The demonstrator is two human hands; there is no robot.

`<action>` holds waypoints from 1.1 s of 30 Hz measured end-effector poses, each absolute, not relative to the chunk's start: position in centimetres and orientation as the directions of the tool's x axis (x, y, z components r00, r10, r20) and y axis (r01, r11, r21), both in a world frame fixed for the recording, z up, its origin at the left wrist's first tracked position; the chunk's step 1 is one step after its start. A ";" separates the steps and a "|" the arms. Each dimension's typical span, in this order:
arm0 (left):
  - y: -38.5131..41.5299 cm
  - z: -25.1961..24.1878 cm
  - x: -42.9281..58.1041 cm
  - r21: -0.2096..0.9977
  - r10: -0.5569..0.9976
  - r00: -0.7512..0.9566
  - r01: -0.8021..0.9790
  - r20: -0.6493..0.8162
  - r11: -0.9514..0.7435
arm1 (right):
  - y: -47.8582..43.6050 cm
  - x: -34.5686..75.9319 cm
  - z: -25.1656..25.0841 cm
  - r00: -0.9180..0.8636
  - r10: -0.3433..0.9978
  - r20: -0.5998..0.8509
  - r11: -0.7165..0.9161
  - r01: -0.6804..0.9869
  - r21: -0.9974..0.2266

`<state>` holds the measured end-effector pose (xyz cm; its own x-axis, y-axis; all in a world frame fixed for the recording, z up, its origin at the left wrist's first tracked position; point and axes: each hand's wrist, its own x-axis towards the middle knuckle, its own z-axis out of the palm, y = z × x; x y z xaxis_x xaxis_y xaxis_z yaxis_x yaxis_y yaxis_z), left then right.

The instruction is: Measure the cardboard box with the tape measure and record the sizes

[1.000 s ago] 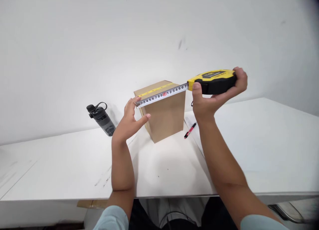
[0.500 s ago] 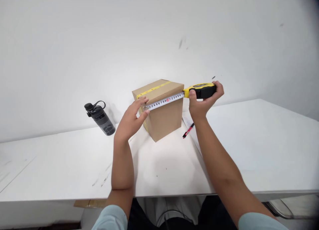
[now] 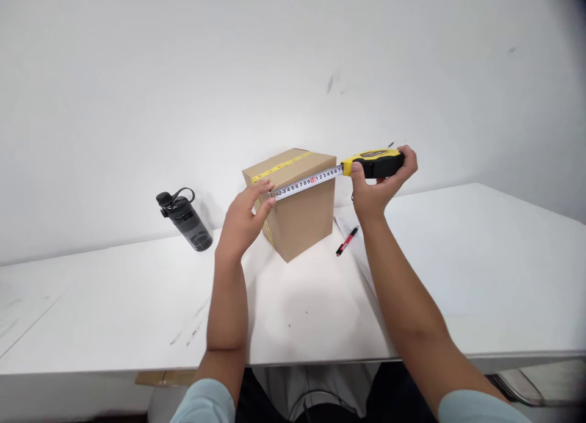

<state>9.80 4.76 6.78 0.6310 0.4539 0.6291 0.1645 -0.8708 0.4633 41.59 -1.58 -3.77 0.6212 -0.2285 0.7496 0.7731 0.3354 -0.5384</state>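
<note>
Though near the box [image 3: 307, 224], pen [image 3: 347, 241] apart.

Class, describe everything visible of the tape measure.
The tape measure has a plastic-looking yellow and black case, held in the right hand, right of the cardboard box. Its pale blade, printed with black numbers and one red mark, extends across the box's upper front, sloping down leftward to an end pinched by the left hand. Contact with the box is unclear.
</note>
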 end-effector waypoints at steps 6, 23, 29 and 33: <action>4.6 6.5 10.3 0.429 0.459 0.604 0.205 0.652 -0.880 | -2.6 41.9 -2.5 0.521 -0.228 0.822 0.388 0.823 -0.415; 3.2 6.9 10.4 0.369 0.472 0.589 0.296 0.655 -0.881 | -0.6 41.2 -2.2 0.737 -0.023 0.676 0.395 0.627 -0.671; 2.6 7.0 10.6 0.385 0.511 0.572 0.335 0.642 -0.860 | -0.9 41.3 -2.0 0.738 -0.036 0.674 0.384 0.633 -0.672; 2.4 7.1 10.5 0.374 0.519 0.570 0.360 0.637 -0.855 | -1.1 41.5 -1.7 0.713 -0.049 0.700 0.427 0.648 -0.631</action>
<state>10.53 2.42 7.05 0.5700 0.5190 0.6370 0.3602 -0.8546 0.3740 41.46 -1.10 -1.75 0.7128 -0.0486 0.6997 0.6481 0.4269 -0.6307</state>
